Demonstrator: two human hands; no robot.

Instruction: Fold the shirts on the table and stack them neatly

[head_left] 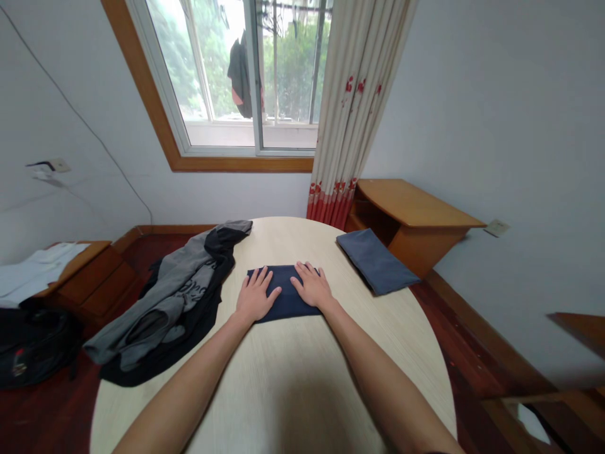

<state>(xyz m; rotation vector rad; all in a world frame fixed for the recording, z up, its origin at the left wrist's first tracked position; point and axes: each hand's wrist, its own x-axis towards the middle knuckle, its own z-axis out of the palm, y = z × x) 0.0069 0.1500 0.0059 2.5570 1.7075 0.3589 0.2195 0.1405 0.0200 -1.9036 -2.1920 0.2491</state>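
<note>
A dark navy piece of folded cloth (288, 296) lies flat on the pale round table (278, 372). My left hand (255, 295) rests palm down on its left end, fingers spread. On its right end lies my right hand (312, 287), also flat with the fingers apart. Both hands press on the cloth and neither grips it. To the right sits a second folded cloth, grey-blue (375, 261), apart from my hands. A heap of grey and black garments (184, 296), with lettering on one of them, spreads along the table's left side and hangs over the edge.
A wooden desk (416, 205) stands beyond the table at the right, near a long curtain (359, 94). At the left are a low wooden cabinet (89, 284) with white papers (42, 271) and a black bag (38, 347) below. A window (246, 82) faces me.
</note>
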